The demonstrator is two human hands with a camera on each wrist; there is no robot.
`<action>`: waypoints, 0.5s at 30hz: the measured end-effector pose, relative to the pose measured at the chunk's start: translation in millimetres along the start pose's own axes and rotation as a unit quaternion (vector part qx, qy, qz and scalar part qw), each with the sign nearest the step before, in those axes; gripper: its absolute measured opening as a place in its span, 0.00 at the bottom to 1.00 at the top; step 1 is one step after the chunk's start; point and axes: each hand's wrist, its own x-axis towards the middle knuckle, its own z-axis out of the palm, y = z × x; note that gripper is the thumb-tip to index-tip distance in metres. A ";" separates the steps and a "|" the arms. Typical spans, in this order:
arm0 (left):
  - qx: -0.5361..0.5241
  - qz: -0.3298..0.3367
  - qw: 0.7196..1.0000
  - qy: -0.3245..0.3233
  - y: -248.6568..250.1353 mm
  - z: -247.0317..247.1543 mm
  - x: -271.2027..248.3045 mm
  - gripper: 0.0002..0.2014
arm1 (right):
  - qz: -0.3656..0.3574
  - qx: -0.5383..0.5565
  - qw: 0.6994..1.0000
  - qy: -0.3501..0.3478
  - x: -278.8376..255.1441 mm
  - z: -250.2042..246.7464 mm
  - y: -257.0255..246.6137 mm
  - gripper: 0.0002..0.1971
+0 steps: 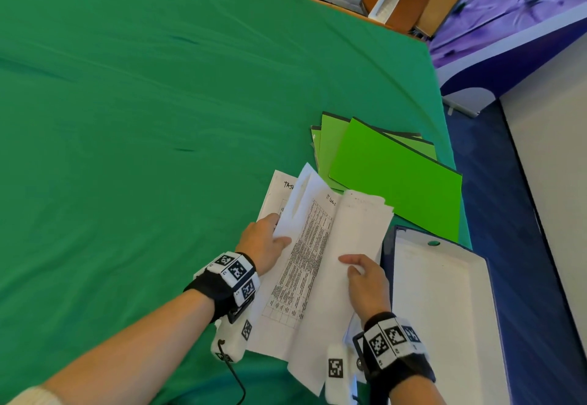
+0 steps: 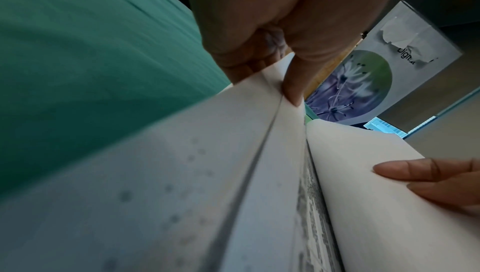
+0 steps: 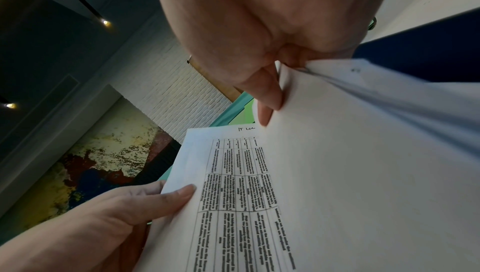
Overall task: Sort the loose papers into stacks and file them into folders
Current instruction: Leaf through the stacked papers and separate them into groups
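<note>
Head view, hands: the left hand [image 1: 265, 242] pinches the left-hand sheets of the loose papers [image 1: 305, 261], thumb on top; the right hand [image 1: 365, 280] grips the right-hand bundle, thumb over the blank top sheet. The hands are apart, each clamped on its own share.
Head view, why held so: the bundle is parted like a book, probably so the printed table sheet [image 1: 301, 258] with its handwritten heading can be read and assigned to a stack.
Head view, where: the papers are raised over the near right part of the worktop [image 1: 127, 118], which is covered in green cloth.
Head view, containers: several green folders [image 1: 390, 172] lie fanned and overlapping just beyond the papers, all closed; whether anything is inside cannot be told. An open dark-blue box file [image 1: 444, 309] lies right of the hands, showing a white surface inside, lining or paper I cannot tell.
Left wrist view: the left hand's thumb [image 2: 292, 89] presses the sheet edges against the fingers beneath; the right hand's fingertips [image 2: 405, 170] lie on the opposite curved bundle.
Right wrist view: the right hand's thumb [image 3: 267, 95] nips the top edge of the blank sheets; the left hand's thumb [image 3: 166, 198] lies on the margin of the table sheet.
Progress: judging by this, sorting is under way and no stack is laid out yet.
</note>
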 end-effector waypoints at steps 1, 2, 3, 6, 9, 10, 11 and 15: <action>-0.002 -0.001 1.000 0.001 1.2 -0.2 -0.7 0.10 | 0.001 0.001 1.000 0.001 -0.2 0.0 0.2 0.18; -0.004 -0.001 1.000 0.001 2.7 -0.8 -1.6 0.10 | 0.001 0.000 1.000 0.003 -0.9 0.3 -0.4 0.18; -0.007 -0.001 1.000 0.002 2.8 -0.4 -1.3 0.12 | 0.001 -0.003 1.000 0.003 -1.7 0.4 -1.0 0.18; -0.010 -0.005 1.000 0.002 3.7 1.5 0.4 0.20 | 0.006 -0.001 1.000 0.003 -4.0 0.7 -3.2 0.18; -0.023 -0.025 0.999 -0.009 2.2 5.9 2.9 0.26 | 0.005 0.001 1.000 0.004 -5.3 0.4 -7.5 0.17; -0.031 -0.025 0.999 -0.007 2.6 7.0 2.6 0.26 | 0.000 0.001 1.000 0.006 -5.7 0.8 -9.7 0.14; -0.036 -0.034 0.999 -0.013 4.0 7.4 1.5 0.26 | -0.004 -0.002 1.000 0.010 -5.4 1.8 -11.5 0.10; -0.135 -0.029 0.989 -0.054 4.1 14.0 0.7 0.20 | 0.012 -0.017 1.000 0.017 -6.4 6.6 -25.8 0.20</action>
